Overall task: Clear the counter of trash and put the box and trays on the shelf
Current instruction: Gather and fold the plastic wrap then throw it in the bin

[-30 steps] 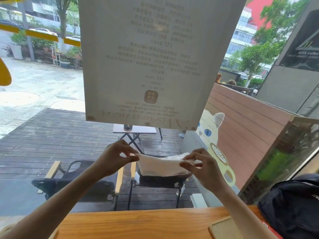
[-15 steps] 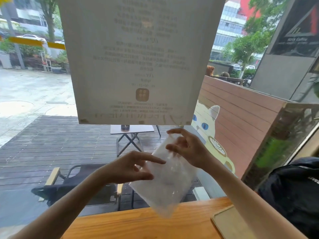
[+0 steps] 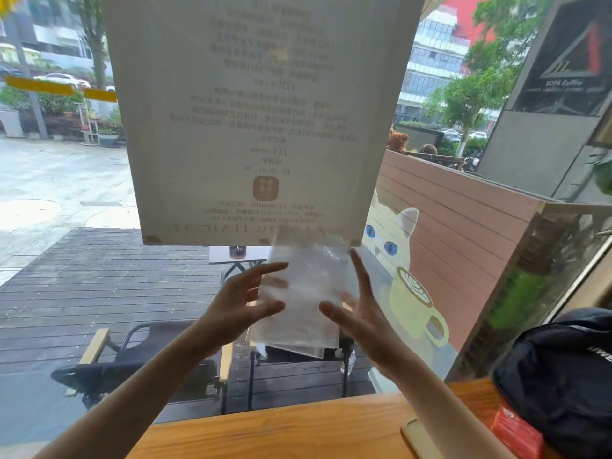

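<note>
A clear, crumpled plastic bag (image 3: 306, 293) hangs upright in the air above the wooden counter (image 3: 281, 432), in front of the window. My left hand (image 3: 243, 301) is at its left edge, thumb in front and fingers spread behind it. My right hand (image 3: 359, 309) is at its right edge, thumb on the front and fingers stretched upward along the side. The bag is blurred. A light wooden tray (image 3: 415, 437) lies on the counter at the lower right, partly hidden by my right forearm.
A black backpack (image 3: 563, 376) and a red packet (image 3: 516, 435) sit on the counter's right end. A large paper notice (image 3: 251, 120) is stuck on the window glass straight ahead. Chairs and a small table stand outside on the deck.
The bag went from being stretched flat between both hands to hanging upright and higher. Both hands have risen and opened their fingers around its edges.
</note>
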